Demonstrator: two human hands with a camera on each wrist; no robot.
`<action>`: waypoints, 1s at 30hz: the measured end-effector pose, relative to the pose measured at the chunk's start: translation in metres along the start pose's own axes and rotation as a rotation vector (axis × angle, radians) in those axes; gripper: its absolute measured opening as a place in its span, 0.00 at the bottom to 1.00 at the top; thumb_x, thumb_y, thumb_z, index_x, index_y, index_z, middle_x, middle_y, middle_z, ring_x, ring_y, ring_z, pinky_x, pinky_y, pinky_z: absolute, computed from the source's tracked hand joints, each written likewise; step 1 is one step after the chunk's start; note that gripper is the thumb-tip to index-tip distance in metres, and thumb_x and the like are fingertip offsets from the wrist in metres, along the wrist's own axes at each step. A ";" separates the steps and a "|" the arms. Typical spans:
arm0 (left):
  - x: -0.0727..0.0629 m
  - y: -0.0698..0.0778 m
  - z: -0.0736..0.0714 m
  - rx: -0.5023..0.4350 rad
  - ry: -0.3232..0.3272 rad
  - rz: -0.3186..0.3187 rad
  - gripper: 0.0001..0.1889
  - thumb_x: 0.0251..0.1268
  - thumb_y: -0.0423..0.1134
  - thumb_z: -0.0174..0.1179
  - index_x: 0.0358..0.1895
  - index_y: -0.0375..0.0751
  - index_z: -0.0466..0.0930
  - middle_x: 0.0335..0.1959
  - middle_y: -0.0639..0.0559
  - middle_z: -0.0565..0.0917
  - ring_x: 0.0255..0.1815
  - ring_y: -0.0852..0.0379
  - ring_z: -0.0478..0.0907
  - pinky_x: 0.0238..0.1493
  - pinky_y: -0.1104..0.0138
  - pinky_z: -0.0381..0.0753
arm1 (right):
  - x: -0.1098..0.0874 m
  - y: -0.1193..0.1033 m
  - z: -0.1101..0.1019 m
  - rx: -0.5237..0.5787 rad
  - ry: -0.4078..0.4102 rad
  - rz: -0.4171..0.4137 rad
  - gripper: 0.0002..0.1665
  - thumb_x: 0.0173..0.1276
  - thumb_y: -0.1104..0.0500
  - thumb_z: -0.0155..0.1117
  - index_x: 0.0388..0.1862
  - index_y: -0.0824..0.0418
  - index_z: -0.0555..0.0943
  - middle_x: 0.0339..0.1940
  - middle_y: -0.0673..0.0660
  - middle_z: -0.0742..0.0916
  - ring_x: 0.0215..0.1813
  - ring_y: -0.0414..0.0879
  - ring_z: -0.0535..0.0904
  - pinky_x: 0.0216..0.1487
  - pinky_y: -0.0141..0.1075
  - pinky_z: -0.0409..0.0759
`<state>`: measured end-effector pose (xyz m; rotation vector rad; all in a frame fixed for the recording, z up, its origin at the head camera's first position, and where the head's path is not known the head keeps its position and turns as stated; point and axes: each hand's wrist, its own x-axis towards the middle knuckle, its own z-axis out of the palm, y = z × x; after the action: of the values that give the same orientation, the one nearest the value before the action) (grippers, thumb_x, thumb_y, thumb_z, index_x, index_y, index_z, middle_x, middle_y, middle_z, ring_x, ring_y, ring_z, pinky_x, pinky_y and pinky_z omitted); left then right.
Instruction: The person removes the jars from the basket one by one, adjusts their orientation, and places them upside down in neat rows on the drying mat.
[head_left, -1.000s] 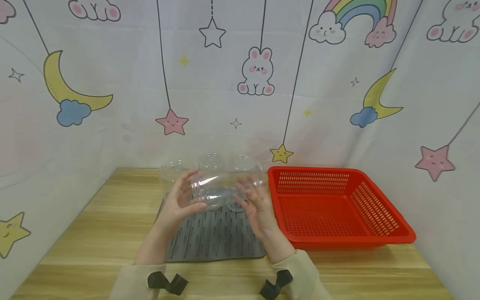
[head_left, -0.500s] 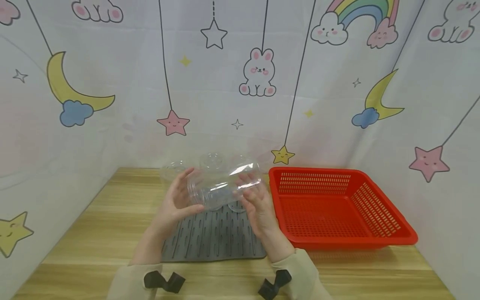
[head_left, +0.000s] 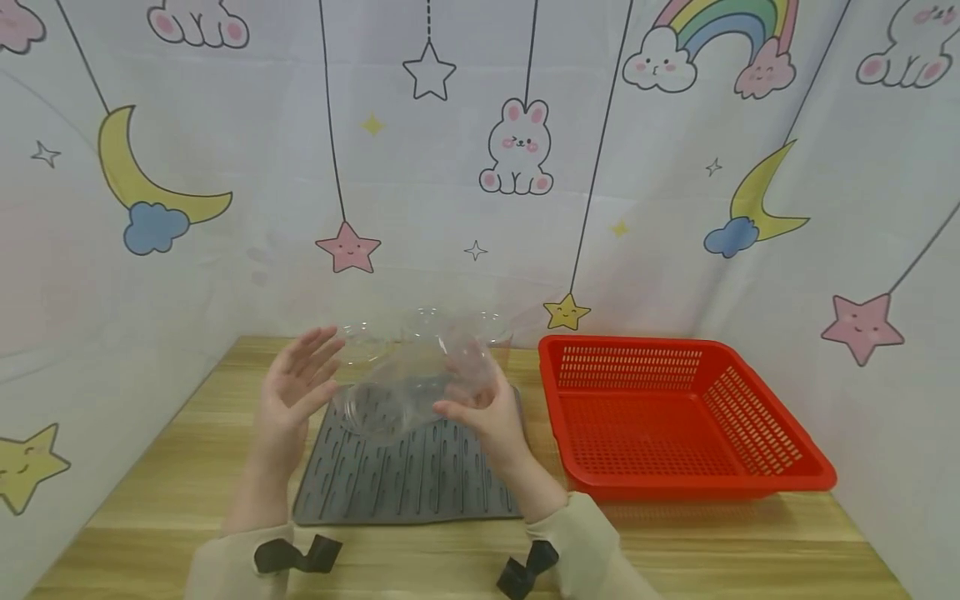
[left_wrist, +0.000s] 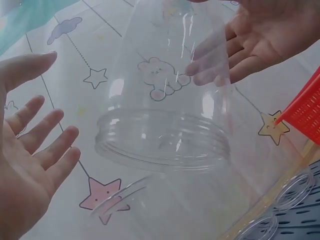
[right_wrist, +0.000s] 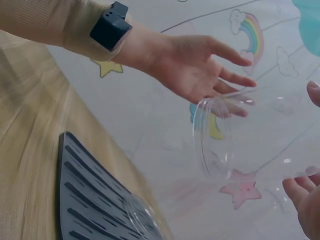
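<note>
A clear plastic jar (head_left: 408,392) with a ridged, threaded mouth (left_wrist: 165,145) is held in the air, tilted with its mouth toward the lower left. My right hand (head_left: 487,412) grips it near the base end, thumb on the near side and fingers behind; only fingertips and thumb (right_wrist: 307,200) show in the right wrist view. My left hand (head_left: 300,379) stands off to the left of the mouth with fingers spread and nothing in it; a gap separates it from the jar in the left wrist view.
Several more clear jars (head_left: 491,321) stand behind the held one, hard to make out. Below lies a grey ridged mat (head_left: 408,487) on the wooden table (head_left: 157,467). A red plastic basket (head_left: 686,482) sits at the right; a printed cloth (head_left: 420,183) hangs behind.
My left hand has released the jar and moved left. In my right hand, the jar has shifted left and tipped so its mouth points lower.
</note>
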<state>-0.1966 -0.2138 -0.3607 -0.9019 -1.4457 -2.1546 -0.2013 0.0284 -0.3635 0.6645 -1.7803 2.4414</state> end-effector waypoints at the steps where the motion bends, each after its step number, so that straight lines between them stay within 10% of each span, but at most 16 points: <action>1: 0.000 0.001 -0.002 0.005 0.013 0.001 0.30 0.62 0.14 0.45 0.68 0.34 0.66 0.65 0.51 0.76 0.66 0.56 0.73 0.65 0.68 0.72 | 0.000 0.001 0.002 -0.016 -0.002 0.013 0.65 0.45 0.51 0.84 0.77 0.62 0.56 0.71 0.63 0.72 0.67 0.46 0.73 0.65 0.36 0.75; 9: -0.003 0.001 -0.018 0.067 0.107 -0.039 0.29 0.63 0.14 0.47 0.67 0.34 0.67 0.63 0.53 0.78 0.62 0.58 0.76 0.61 0.71 0.76 | -0.001 0.013 0.024 -0.188 -0.029 0.046 0.57 0.49 0.67 0.79 0.76 0.60 0.58 0.70 0.59 0.74 0.71 0.52 0.70 0.72 0.43 0.69; 30: -0.015 -0.004 -0.052 0.135 0.277 -0.231 0.27 0.64 0.17 0.53 0.66 0.38 0.70 0.57 0.63 0.81 0.58 0.65 0.78 0.52 0.77 0.78 | -0.003 0.061 0.056 -0.483 -0.054 0.110 0.55 0.44 0.63 0.83 0.72 0.58 0.66 0.64 0.56 0.80 0.66 0.51 0.75 0.66 0.36 0.74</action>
<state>-0.2041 -0.2607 -0.3874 -0.3857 -1.5904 -2.2044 -0.1991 -0.0428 -0.4056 0.5975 -2.3579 1.9364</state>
